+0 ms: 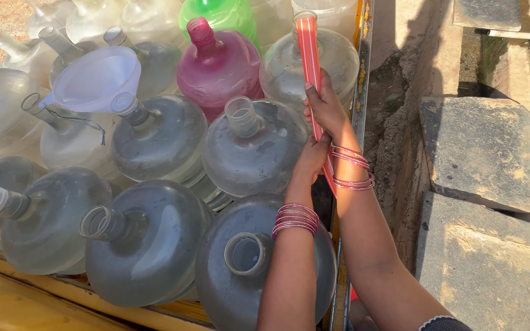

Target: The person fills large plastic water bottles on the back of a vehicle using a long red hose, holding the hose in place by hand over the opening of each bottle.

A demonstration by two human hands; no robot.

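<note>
- An orange-red striped tube (308, 58) is standing upright at the right edge of a load of big water jugs, beside a yellow metal rail (361, 73).
- The right hand (326, 107) is wrapping its fingers around the tube.
- The left hand (311, 160) is gripping it lower down, fingers closed.
- Pink bangles (295, 219) are sitting on both wrists.
- A clear jug (254, 147) is lying just left of the hands; a pink jug (217, 64) and a white funnel (96, 78) are sitting farther off.

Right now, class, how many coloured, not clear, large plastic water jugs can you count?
2: a pink plastic water jug at top centre, and a green plastic water jug directly behind it, cut by the frame's top edge. Others may lie out of view.
</note>
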